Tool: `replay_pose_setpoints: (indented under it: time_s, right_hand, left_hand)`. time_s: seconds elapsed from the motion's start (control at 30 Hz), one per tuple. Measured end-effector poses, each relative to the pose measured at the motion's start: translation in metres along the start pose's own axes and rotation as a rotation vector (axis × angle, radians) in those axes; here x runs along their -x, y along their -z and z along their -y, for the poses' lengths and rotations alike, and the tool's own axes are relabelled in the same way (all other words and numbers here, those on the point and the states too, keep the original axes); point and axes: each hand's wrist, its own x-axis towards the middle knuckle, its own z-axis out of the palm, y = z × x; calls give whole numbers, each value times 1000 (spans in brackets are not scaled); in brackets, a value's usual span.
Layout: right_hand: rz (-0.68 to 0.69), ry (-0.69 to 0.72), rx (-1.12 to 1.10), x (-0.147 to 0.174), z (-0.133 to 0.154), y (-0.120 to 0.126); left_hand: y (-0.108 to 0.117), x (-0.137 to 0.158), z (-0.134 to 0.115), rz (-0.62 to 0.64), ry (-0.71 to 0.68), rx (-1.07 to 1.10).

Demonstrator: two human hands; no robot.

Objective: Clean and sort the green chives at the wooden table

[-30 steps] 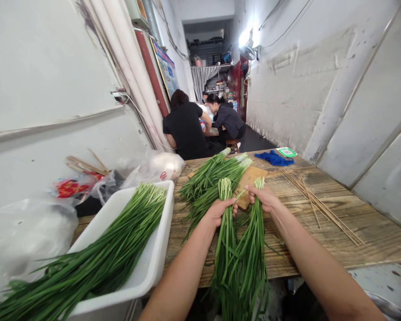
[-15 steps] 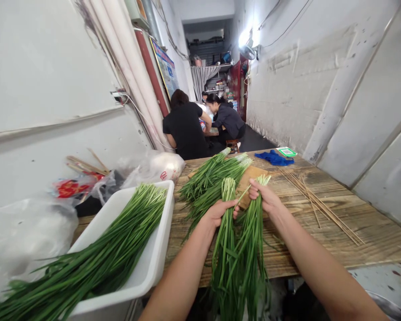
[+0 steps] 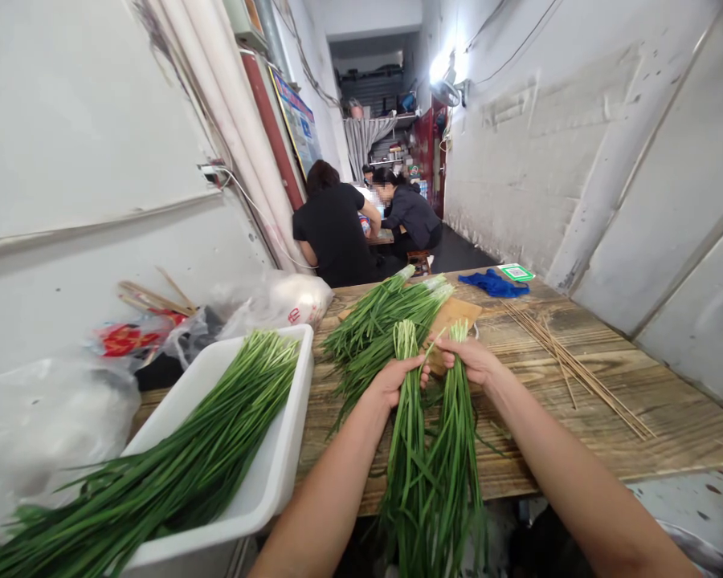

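Note:
My left hand (image 3: 398,380) is closed around a bunch of garlic chives (image 3: 408,425), pale stem ends up and green leaves hanging past the table's front edge. Close beside it, my right hand (image 3: 467,359) grips a second bunch of garlic chives (image 3: 458,433) just below its pale ends. One loose stalk (image 3: 434,340) slants up between the two hands, near the right fingertips. Behind them, more chives (image 3: 386,309) lie in a pile, partly over a wooden board (image 3: 458,313).
A white plastic tub (image 3: 304,385) full of chives stands at left, beside plastic bags (image 3: 277,301). Thin bamboo sticks (image 3: 578,369), a blue cloth (image 3: 494,282) and a green code card (image 3: 516,272) lie on the wooden table (image 3: 656,409). People (image 3: 334,229) sit beyond it.
My right hand has moved slightly left and down with its bunch, closer to the left hand. The left hand stays almost in place around its chives.

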Motion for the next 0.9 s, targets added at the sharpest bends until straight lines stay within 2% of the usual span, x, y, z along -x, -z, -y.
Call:
replay_pose_setpoints:
  time_s: [0.1,0.23,0.33,0.57,0.9]
  right_hand:
    - [-5,20,6,0,-3,-2]
    - [-142,-2,-76,-1,0,-4]
    - [-192,-19,-148,0,3,-5]
    - [25,46,-298,-3,12,7]
    - [29,288,-482,3,40,26]
  left_hand:
    - [-1,0,1,14,8,-7]
    - [-2,2,0,41,34,22]
    - [-4,3,0,0,39,34]
    - [-5,3,-1,-59,-29,43]
    - [-1,0,-1,-124,-117,86]
